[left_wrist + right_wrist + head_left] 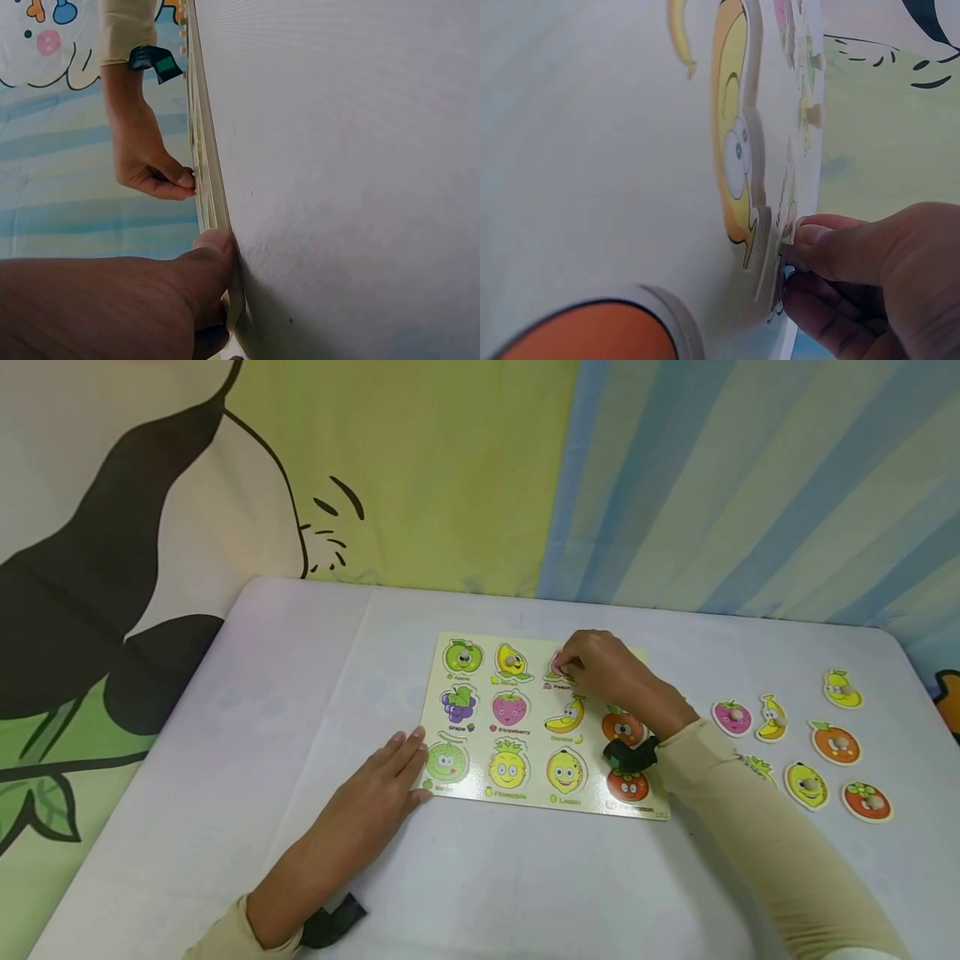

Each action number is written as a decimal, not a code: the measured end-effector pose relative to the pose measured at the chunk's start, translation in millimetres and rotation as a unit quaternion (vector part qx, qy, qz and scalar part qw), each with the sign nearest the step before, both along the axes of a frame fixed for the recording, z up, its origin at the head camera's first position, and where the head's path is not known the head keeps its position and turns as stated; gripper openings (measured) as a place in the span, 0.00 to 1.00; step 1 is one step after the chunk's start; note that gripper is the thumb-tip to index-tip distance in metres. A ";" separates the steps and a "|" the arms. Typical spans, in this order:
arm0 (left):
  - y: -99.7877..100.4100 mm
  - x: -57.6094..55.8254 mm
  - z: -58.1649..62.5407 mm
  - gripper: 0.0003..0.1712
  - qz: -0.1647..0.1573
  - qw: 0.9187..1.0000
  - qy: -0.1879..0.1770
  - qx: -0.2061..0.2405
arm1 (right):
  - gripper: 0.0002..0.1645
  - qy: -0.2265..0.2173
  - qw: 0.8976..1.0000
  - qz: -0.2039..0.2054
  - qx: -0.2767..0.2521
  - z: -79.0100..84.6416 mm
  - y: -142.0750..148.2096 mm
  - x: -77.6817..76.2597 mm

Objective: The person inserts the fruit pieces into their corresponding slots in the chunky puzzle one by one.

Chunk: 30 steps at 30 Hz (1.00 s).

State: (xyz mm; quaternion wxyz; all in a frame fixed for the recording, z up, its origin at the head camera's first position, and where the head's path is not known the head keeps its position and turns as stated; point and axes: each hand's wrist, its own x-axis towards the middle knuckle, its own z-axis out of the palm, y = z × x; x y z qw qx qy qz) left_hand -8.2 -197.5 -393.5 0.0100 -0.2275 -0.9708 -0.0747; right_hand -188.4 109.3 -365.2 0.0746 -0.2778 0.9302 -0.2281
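Note:
A wooden fruit puzzle board [480, 785] lies on the table, with printed fruit spaces in rows. At its top row my right hand [603, 667] pinches the peach piece [555, 668] over the space labelled Peach. In the right wrist view, thumb and forefinger [817, 247] hold that piece, which is tilted against the board; whether it sits fully in its recess I cannot tell. My left hand [378, 793] rests at the board's lower left corner with straight fingers, its thumb [214, 247] against the edge. Knobbed mango [512, 662] and apple [462, 657] spots are nearby.
Right of the board lie loose knobbed pieces: a strawberry-like pink one [732, 718], a banana [772, 719], a pear [843, 689], an orange [836, 743], a lemon [807, 786] and a tomato-like red one [867, 802]. A pineapple piece [759, 767] is partly behind the right sleeve.

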 end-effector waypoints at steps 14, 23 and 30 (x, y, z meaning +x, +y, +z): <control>-0.2 -0.1 -0.3 0.35 0.004 1.000 -0.008 0.003 | 0.10 0.000 1.000 -0.007 -0.012 -4.4 1.2 -0.1; -0.5 0.3 0.0 0.36 -0.001 1.000 -0.003 -0.004 | 0.09 0.002 0.999 -0.012 -0.030 -5.5 1.5 1.6; -0.3 0.5 -0.7 0.36 -0.001 1.000 0.002 -0.007 | 0.09 -0.011 0.999 -0.032 -0.039 -6.7 1.4 2.8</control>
